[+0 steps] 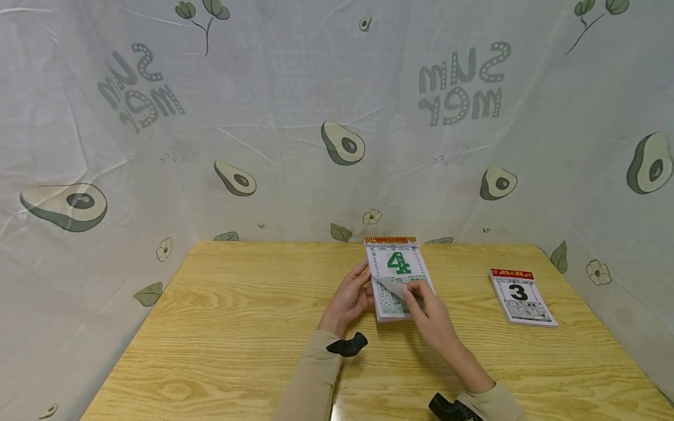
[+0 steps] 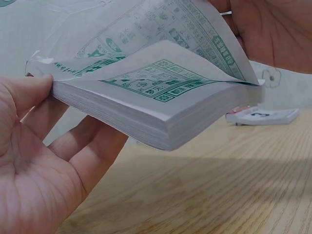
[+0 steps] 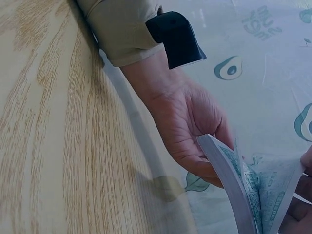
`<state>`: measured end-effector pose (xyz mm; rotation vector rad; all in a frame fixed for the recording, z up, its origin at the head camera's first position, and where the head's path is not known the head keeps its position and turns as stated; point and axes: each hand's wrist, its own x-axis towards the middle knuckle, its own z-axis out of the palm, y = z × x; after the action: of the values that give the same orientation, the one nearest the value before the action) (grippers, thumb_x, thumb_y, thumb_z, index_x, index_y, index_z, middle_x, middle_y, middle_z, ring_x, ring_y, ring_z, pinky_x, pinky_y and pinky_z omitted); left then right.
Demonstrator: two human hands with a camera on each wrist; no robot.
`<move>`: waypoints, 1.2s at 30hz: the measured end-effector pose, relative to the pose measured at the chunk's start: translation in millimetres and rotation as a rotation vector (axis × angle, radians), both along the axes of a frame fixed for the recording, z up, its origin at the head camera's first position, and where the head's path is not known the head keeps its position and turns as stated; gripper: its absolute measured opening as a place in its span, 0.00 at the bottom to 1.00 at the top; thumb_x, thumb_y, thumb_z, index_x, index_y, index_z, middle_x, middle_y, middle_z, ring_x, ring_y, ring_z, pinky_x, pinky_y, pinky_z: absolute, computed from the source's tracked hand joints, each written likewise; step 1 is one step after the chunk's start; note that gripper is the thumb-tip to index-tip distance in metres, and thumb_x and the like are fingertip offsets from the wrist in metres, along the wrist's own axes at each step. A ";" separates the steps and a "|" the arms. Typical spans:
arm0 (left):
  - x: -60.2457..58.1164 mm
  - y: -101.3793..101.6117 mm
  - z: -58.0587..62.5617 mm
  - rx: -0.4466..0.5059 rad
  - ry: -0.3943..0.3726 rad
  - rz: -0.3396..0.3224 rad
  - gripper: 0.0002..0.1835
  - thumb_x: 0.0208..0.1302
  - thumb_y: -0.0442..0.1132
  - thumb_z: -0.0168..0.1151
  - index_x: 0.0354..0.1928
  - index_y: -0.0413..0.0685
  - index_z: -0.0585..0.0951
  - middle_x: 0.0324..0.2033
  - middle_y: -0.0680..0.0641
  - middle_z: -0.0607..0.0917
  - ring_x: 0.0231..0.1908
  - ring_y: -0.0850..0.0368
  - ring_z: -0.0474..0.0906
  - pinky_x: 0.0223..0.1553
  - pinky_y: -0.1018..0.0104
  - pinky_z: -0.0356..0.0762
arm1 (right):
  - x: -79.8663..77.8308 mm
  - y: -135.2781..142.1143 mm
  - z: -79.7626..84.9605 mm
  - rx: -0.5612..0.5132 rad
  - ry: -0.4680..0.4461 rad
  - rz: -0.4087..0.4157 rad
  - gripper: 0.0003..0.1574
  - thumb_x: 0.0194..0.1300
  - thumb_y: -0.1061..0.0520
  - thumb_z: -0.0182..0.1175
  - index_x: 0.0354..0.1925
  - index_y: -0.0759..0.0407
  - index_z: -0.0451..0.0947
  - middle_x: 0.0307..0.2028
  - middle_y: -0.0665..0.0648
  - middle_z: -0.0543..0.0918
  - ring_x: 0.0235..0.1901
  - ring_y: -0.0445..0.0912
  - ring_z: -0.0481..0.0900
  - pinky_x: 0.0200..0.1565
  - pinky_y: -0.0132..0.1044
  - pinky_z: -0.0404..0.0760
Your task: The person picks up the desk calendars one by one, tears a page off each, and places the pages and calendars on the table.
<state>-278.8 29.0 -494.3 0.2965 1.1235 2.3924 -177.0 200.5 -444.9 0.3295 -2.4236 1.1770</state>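
A thick tear-off calendar (image 1: 398, 266) with a large green 4 and a red and yellow header is held tilted up off the table. My left hand (image 1: 350, 297) grips its left edge, with the thumb on top and the fingers beneath the block, as the left wrist view shows. At the lower right corner my right hand (image 1: 433, 316) pinches the top sheet (image 2: 195, 34) and lifts it, so it curls up and back. Under the lifted sheet, another page with green print (image 2: 161, 80) shows.
A second tear-off calendar (image 1: 523, 298) with a black 3 and red header lies at the right of the wooden table (image 1: 237, 327). Behind the table hangs a pale curtain (image 1: 295, 193) printed with avocados. Black wrist devices (image 1: 347, 345) sit on both sleeves.
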 end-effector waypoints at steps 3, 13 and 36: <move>0.2 0.3 0.0 -0.005 -0.005 0.009 0.23 0.78 0.43 0.42 0.72 0.65 0.65 0.53 0.52 0.82 0.40 0.57 0.86 0.41 0.57 0.82 | 0.6 0.3 0.1 -0.005 -0.004 -0.001 0.07 0.73 0.61 0.52 0.45 0.64 0.70 0.43 0.63 0.83 0.47 0.56 0.83 0.47 0.43 0.81; 0.6 1.1 -0.8 -0.018 0.012 0.005 0.24 0.78 0.43 0.42 0.72 0.65 0.64 0.54 0.52 0.81 0.40 0.57 0.86 0.41 0.58 0.82 | 2.6 8.0 9.3 -0.071 0.047 0.001 0.05 0.73 0.63 0.51 0.45 0.65 0.71 0.42 0.61 0.83 0.46 0.47 0.83 0.45 0.20 0.75; 1.9 0.2 0.3 -0.024 0.060 -0.107 0.24 0.79 0.41 0.38 0.74 0.62 0.62 0.46 0.54 0.86 0.37 0.58 0.87 0.36 0.59 0.83 | -5.1 39.3 31.3 -0.141 0.152 -0.133 0.07 0.70 0.66 0.54 0.43 0.71 0.73 0.36 0.59 0.79 0.39 0.29 0.74 0.45 0.11 0.69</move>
<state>-276.8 29.3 -493.9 0.4129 1.1331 2.2882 -182.1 239.8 -413.6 0.2036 -2.1838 1.2100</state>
